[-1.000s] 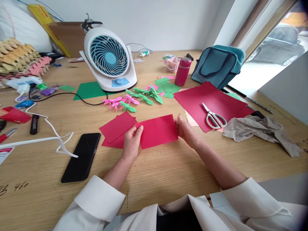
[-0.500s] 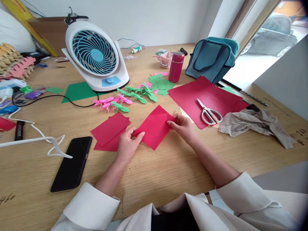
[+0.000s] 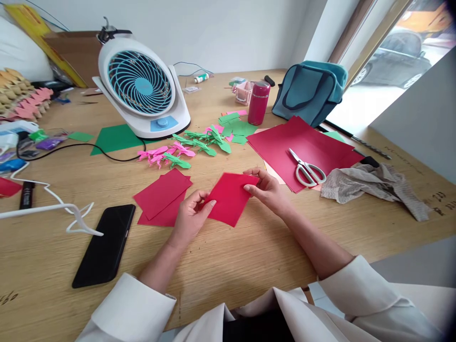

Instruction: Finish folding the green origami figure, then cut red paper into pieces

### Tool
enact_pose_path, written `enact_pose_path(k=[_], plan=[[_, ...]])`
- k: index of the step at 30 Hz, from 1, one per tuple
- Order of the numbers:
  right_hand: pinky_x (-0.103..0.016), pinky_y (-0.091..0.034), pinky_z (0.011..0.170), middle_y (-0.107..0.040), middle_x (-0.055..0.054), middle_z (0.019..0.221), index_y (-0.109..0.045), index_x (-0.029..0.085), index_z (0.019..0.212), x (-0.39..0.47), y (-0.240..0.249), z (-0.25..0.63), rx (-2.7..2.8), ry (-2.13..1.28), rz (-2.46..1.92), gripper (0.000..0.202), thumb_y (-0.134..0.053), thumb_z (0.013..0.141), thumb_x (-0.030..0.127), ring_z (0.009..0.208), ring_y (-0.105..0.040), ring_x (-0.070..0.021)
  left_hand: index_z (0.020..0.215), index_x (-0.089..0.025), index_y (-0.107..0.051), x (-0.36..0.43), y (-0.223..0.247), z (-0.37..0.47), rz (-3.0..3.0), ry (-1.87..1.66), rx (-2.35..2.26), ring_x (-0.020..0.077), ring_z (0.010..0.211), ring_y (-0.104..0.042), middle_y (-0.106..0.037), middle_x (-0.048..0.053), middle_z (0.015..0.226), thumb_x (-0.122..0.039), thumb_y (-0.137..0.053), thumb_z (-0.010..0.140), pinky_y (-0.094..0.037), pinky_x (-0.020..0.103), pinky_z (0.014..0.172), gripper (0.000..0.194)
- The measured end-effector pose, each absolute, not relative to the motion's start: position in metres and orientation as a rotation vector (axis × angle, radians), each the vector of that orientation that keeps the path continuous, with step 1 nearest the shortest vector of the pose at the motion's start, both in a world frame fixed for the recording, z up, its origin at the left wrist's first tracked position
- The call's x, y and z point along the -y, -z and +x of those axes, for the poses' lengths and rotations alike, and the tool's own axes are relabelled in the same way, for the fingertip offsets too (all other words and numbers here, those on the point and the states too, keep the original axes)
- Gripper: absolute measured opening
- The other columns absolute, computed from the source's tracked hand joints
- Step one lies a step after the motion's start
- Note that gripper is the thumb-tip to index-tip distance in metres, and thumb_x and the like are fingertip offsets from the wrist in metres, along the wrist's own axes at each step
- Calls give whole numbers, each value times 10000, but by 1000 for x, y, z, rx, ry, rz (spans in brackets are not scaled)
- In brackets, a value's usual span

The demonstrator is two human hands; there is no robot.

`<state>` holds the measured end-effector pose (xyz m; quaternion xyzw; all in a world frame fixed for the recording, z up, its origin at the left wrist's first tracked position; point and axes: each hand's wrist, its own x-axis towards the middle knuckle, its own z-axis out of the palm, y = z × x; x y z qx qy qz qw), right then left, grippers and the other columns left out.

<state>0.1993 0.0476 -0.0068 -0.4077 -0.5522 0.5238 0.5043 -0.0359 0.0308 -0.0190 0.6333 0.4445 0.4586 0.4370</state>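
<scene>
A red paper piece [image 3: 231, 198] is held up between my hands over the table. My left hand [image 3: 192, 214] pinches its left edge with thumb and fingers. On its upper right corner, my right hand [image 3: 265, 189] has the same kind of grip. Several red paper pieces [image 3: 162, 194] lie overlapping beside my left hand. Beyond the held paper are folded green shapes [image 3: 203, 142] and pink shapes [image 3: 156, 154]. White-handled scissors [image 3: 308, 172] rest open on large red sheets [image 3: 285, 142] to the right.
A white fan [image 3: 142, 90] stands at the back left, near green paper [image 3: 114, 140]. A black phone [image 3: 105, 244] lies left, under a white stand arm. Toward the back right are a red flask [image 3: 259, 104], a teal bag [image 3: 308, 92] and a crumpled cloth [image 3: 370, 183].
The held red paper has turned and tilted slightly between my hands. The whole view has shifted a little. Both hands keep their grip.
</scene>
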Motion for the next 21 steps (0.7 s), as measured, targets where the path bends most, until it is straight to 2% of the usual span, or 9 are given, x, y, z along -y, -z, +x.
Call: enact_pose_path(k=[2,4,6,8,11,13,16,21], plan=[[-299,-518,733,-636,-41,969,-616,236,1042,-45,8,197,1476,-1170,-997,371,-754,765,440,844,-603,-174,858,-210,-620,-30,15,-37,1688,-1279,-1059,192,1007,-621,-664,47,1006,-247,-641,865,-485,329,920,43],[-305,-503,740,-623,-55,990,-658,232,995,-43,10,195,1620,-1071,-993,272,-730,796,404,848,-581,-176,796,-214,-616,-29,11,-39,1834,-1392,-1024,224,1190,-555,-627,71,1190,-210,-614,879,-410,412,1057,83],[-312,-498,731,-611,-65,982,-686,236,969,-41,13,193,1676,-1009,-981,203,-700,828,380,834,-565,-178,734,-211,-607,-28,8,-41,1950,-1452,-1046,239,1293,-484,-556,68,1334,-184,-604,881,-343,459,1119,149],[-335,-509,780,-621,-75,1009,-688,251,1024,-39,15,190,1662,-986,-973,214,-676,852,377,882,-578,-195,715,-208,-606,-27,6,-41,2011,-1436,-1095,253,1369,-415,-468,56,1446,-183,-603,882,-311,480,1143,169],[-385,-494,944,-632,-83,1197,-629,277,1195,-35,15,187,1604,-1026,-927,350,-656,871,405,1101,-584,-239,712,-206,-611,-28,6,-42,2039,-1396,-1113,272,1421,-360,-400,53,1512,-195,-608,883,-314,488,1147,172],[-392,-480,999,-615,-74,1290,-604,286,1247,-33,13,187,1572,-1045,-899,406,-657,869,422,1190,-566,-250,721,-205,-614,-28,8,-42,2032,-1394,-1107,276,1421,-365,-390,59,1522,-189,-610,881,-328,485,1140,161],[-385,-503,985,-664,-54,1229,-650,293,1185,-32,11,188,1568,-1033,-898,341,-670,863,404,1139,-615,-242,750,-206,-612,-30,11,-41,2023,-1400,-1126,270,1424,-363,-395,60,1519,-178,-605,879,-322,481,1146,133],[-368,-569,844,-718,-43,1088,-702,278,1070,-34,13,190,1570,-1091,-906,214,-662,865,329,984,-679,-229,850,-222,-619,-31,14,-40,1975,-1430,-1106,269,1421,-368,-374,71,1530,-115,-588,855,-334,489,1146,112]])
